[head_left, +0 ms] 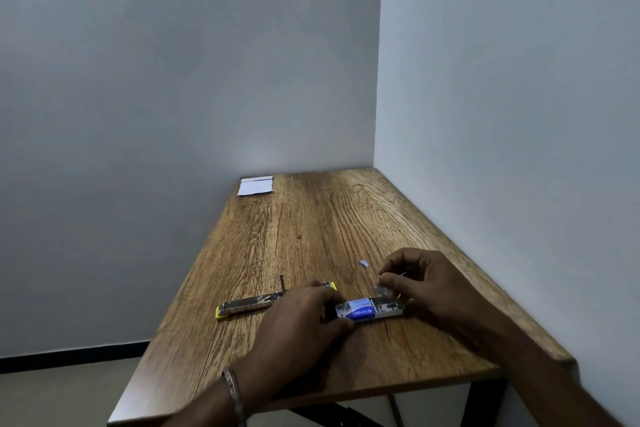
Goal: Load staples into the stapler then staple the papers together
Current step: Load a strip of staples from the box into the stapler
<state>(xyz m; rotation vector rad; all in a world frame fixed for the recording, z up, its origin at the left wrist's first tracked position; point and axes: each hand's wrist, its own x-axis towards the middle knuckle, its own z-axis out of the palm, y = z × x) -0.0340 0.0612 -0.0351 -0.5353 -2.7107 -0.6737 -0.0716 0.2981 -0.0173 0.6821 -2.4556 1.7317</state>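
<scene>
Your left hand point(304, 308) is curled down over the left end of the staple box point(369, 310), thumb and fingers pinching it so it stays put on the table point(311, 218) while the drawer is slid out to the right. Your right hand point(426, 282) is half closed, fingertips point(384, 282) pinched on a small silvery strip, likely staples point(382, 289), lifted just above the open end of the box; too blurred to say how many. A stray bit of staples point(364, 263) lies on the wood just beyond the box, apart from both hands. The stapler point(249, 306) lies opened out flat just left of your left hand, its channel facing up, its yellow end point(221, 312) toward the table's left edge, and a thin rod point(282, 282) sticking up near its middle; it looks ready for loading and nothing is holding it. Whether the channel already holds staples, I cannot tell. The papers point(256, 185) sit at the far left corner, well apart from everything, untouched. Judging from this, you're at the pick-staples step; loading and stapling are not yet done. Next move needs the strip carried left over your other hand to the channel.
</scene>
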